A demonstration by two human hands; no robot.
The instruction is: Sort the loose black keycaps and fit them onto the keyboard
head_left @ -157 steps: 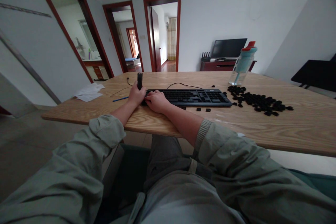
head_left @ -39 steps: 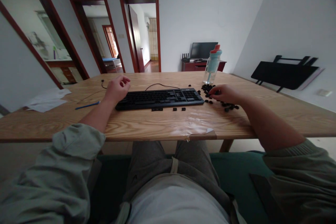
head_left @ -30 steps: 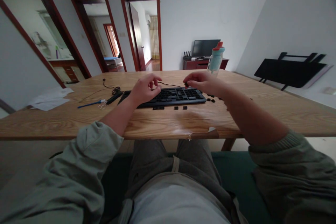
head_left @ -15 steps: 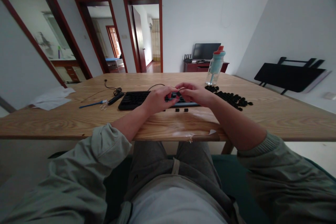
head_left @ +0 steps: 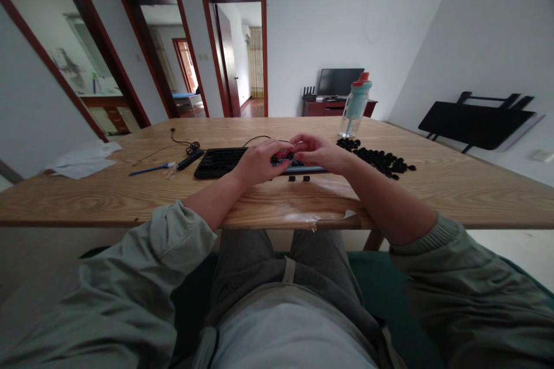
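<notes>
A black keyboard (head_left: 220, 162) lies on the wooden table, and its right part shows a pale bluish base where caps are off. My left hand (head_left: 260, 160) is over the middle of it, fingers curled and closed. My right hand (head_left: 321, 153) meets it from the right, thumb and fingers pinched together. A small black keycap (head_left: 290, 156) sits at the fingertips between both hands, partly hidden by them. Two loose keycaps (head_left: 299, 179) rest on the table just in front of the keyboard.
A spread of loose black keycaps (head_left: 381, 161) lies right of the keyboard, with a clear water bottle (head_left: 354, 106) behind. On the left are a blue-handled brush (head_left: 151, 169), a black cable (head_left: 190, 147) and white paper (head_left: 84, 158). The table's front edge (head_left: 173, 223) is near me.
The keycap at my fingertips has shifted slightly left and its tilt has changed. Both hands stay over the keyboard; the whole view has moved a little.
</notes>
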